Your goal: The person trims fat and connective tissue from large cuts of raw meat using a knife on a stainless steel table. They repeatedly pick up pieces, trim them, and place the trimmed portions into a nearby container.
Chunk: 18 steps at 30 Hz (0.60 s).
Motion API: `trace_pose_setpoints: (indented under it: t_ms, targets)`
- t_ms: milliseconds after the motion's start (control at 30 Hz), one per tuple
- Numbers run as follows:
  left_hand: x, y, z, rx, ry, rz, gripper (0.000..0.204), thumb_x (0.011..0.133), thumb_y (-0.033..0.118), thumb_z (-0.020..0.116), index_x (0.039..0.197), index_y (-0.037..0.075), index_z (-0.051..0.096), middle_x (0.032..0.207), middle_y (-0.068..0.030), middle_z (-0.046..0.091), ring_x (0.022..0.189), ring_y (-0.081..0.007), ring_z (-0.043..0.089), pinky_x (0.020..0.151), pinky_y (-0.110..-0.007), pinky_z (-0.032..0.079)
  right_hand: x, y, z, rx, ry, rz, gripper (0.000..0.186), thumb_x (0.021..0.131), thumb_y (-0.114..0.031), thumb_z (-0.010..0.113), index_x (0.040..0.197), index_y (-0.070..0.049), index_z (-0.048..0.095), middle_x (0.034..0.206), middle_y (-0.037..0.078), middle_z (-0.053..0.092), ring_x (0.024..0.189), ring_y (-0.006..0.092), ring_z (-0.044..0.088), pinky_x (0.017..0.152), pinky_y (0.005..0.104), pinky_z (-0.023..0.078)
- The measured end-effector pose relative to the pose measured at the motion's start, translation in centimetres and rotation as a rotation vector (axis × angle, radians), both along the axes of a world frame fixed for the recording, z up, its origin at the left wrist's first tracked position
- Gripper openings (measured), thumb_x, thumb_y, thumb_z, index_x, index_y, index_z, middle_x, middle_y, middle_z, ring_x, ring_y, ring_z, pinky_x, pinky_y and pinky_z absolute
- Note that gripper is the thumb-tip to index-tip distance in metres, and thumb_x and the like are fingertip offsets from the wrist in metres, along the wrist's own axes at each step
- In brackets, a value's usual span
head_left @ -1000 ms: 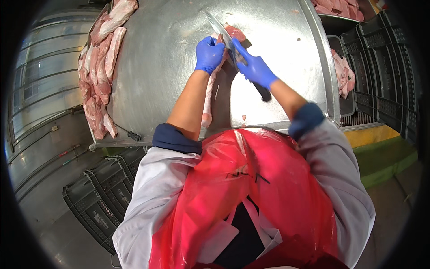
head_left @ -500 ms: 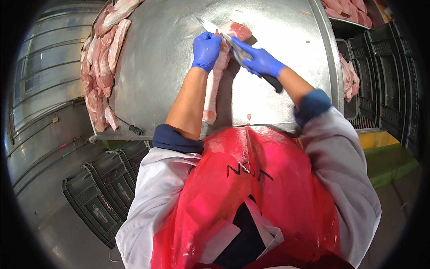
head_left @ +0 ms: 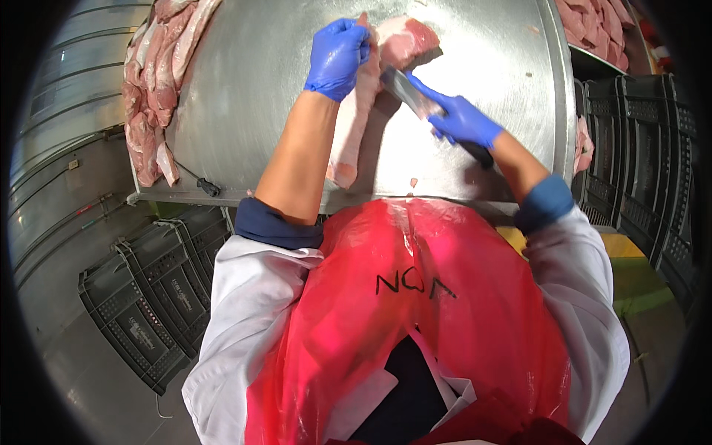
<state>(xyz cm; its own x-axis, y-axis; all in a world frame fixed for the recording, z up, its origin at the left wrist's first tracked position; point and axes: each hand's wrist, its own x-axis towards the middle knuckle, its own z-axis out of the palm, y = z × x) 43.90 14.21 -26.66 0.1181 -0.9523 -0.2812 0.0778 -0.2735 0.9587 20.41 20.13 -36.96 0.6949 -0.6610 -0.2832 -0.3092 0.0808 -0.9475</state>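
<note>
A long, pale strip of raw meat [head_left: 354, 130] lies lengthwise on the steel table [head_left: 252, 96], its near end close to the table's front edge. My left hand [head_left: 337, 59], in a blue glove, is closed on the strip's far end, and a reddish tip pokes up past the fingers. Just right of that hand is a thicker lump of meat [head_left: 406, 44]; whether it is joined to the strip I cannot tell. My right hand [head_left: 463, 124], also blue-gloved, is wrapped round the black handle of a knife [head_left: 406, 93]. The blade points up and left, its tip beside the strip.
Several raw meat pieces [head_left: 159, 81] are piled along the table's left edge, with a thin dark cord-like thing [head_left: 210, 187] near them. More meat [head_left: 593, 30] fills a tray at the far right. Black crates [head_left: 638, 141] stand on the right, others [head_left: 156, 297] at lower left.
The knife has drawn back right and toward me, from lying across the meat by my left hand to beside the strip. The table and meat sit higher in the picture.
</note>
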Motion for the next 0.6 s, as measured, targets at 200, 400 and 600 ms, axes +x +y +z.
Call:
trace_pose_setpoints:
  t_ms: [200, 400, 600]
  targets:
    - [1.9, -0.8, -0.2, -0.074, 0.1, -0.073, 0.009, 0.089, 0.002, 0.059, 0.083, -0.004, 0.061, 0.073, -0.0088, 0.058, 0.061, -0.012, 0.047, 0.054, -0.027, 0.037, 5.4, -2.4, 3.1, 0.059, 0.06, -0.033, 0.076, 0.094, -0.012, 0.048, 0.162, -0.03, 0.02, 0.071, 0.007, 0.061, 0.054, 0.0136, 0.058, 0.055, 0.0297, 0.055]
    - [3.7, -0.1, -0.2, -0.07, 0.098, -0.234, 0.011, 0.094, 0.009, 0.058, 0.087, 0.003, 0.063, 0.077, -0.0056, 0.06, 0.063, -0.0115, 0.053, 0.055, -0.027, 0.04, 4.8, 0.2, 3.4, 0.015, 0.058, -0.007, 0.077, 0.094, -0.015, 0.049, 0.163, -0.027, 0.016, 0.078, 0.008, 0.065, 0.058, 0.0155, 0.06, 0.06, 0.0303, 0.058]
    - [5.5, -0.6, 2.3, -0.123, 0.192, -0.194, 0.02, 0.093, 0.009, 0.054, 0.076, 0.007, 0.063, 0.068, -0.0022, 0.055, 0.058, -0.0117, 0.048, 0.052, -0.026, 0.036, 3.1, 3.5, 2.4, -0.033, 0.014, 0.07, 0.077, 0.094, -0.017, 0.049, 0.163, -0.03, 0.017, 0.082, 0.009, 0.066, 0.064, 0.0173, 0.063, 0.064, 0.0323, 0.058]
